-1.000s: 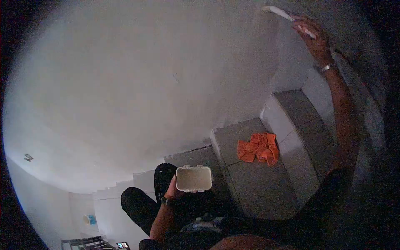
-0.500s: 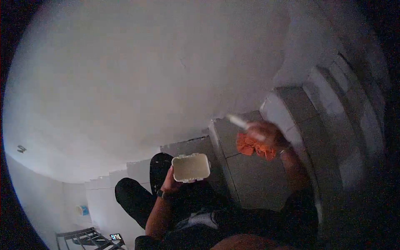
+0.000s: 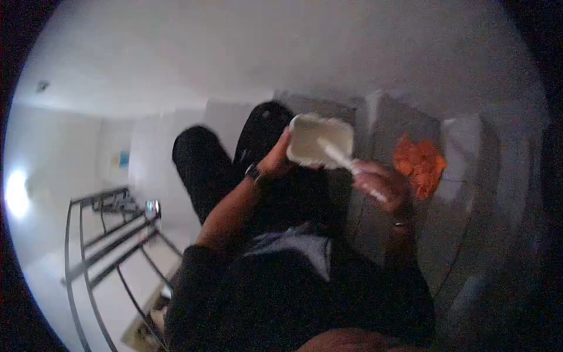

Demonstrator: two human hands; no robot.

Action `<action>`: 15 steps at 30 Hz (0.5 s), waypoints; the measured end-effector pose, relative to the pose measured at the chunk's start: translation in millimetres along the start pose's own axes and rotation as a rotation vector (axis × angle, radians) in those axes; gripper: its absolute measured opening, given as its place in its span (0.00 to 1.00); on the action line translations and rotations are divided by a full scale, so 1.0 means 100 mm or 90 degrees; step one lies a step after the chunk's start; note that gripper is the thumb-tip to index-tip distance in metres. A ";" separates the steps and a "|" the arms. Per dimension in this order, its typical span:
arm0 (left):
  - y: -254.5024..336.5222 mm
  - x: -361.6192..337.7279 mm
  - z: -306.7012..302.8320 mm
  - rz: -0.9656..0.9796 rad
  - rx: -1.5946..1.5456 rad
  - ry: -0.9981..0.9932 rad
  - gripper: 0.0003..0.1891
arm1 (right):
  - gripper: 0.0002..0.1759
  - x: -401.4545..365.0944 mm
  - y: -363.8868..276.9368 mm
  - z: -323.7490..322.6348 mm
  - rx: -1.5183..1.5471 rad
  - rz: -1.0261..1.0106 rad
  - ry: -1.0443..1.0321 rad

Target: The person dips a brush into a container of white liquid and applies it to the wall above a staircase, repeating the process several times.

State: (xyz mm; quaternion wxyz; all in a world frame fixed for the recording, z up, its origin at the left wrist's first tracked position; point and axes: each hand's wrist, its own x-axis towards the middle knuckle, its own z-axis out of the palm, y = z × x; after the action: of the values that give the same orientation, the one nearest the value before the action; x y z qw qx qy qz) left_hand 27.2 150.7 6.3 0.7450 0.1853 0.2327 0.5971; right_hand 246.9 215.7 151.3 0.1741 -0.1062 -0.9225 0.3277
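Note:
My left hand (image 3: 275, 161) grips the left side of a cream plastic tub (image 3: 324, 119), held up in front of my knees with its open top facing me. Its inside is pale; what it contains is hard to make out. Closed around a slim white-handled paintbrush (image 3: 338, 155), my right hand (image 3: 384, 185) is at the lower right of the tub. The pale brush tip lies over the tub's opening; blur hides whether it touches the inside. An orange cloth (image 3: 419, 164) lies crumpled on the stair to the right of my right hand.
A pale wall (image 3: 234, 53) rises along the tiled stairs (image 3: 384, 126). My dark-trousered knees (image 3: 199, 149) are left of the tub. At lower left stands a dark metal railing (image 3: 97, 267), with a lit phone (image 3: 153, 209) near it and a bright light (image 3: 17, 193) beyond.
My right hand has moved from above the orange cloth to the tub, bringing the brush tip over its opening. The view has tilted, showing more railing and a bright light.

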 end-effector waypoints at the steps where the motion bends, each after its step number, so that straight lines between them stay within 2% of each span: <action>1: 0.05 -0.04 0.07 -0.040 -0.034 0.042 0.36 | 0.15 0.04 -0.03 0.01 0.015 0.040 0.016; 3: -0.01 -0.01 -0.02 -0.023 -0.027 0.004 0.36 | 0.15 0.16 -0.02 0.03 0.031 0.076 0.023; 5: 0.05 -0.01 -0.05 -0.021 -0.011 -0.015 0.36 | 0.16 0.31 0.00 0.04 -0.087 -0.047 0.021; 6: 0.07 -0.02 -0.05 -0.022 0.014 -0.045 0.36 | 0.16 0.33 0.01 0.07 -0.084 -0.050 0.019; 9: 0.03 0.00 -0.16 -0.011 0.114 -0.027 0.37 | 0.17 0.40 0.12 0.19 -0.118 -0.057 0.018; 11: 0.06 -0.01 -0.18 -0.006 0.129 -0.031 0.37 | 0.15 0.45 0.21 0.22 -0.169 -0.078 -0.038; 15: 0.06 -0.03 -0.16 0.003 0.163 -0.049 0.37 | 0.12 0.43 0.22 0.18 -0.147 -0.069 -0.067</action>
State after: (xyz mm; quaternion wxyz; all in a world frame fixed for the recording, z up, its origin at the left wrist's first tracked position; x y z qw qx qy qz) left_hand 12.6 149.1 -2.7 0.7223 0.3021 0.2775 0.5568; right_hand 202.8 235.9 134.8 0.1294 -0.0582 -0.9664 0.2145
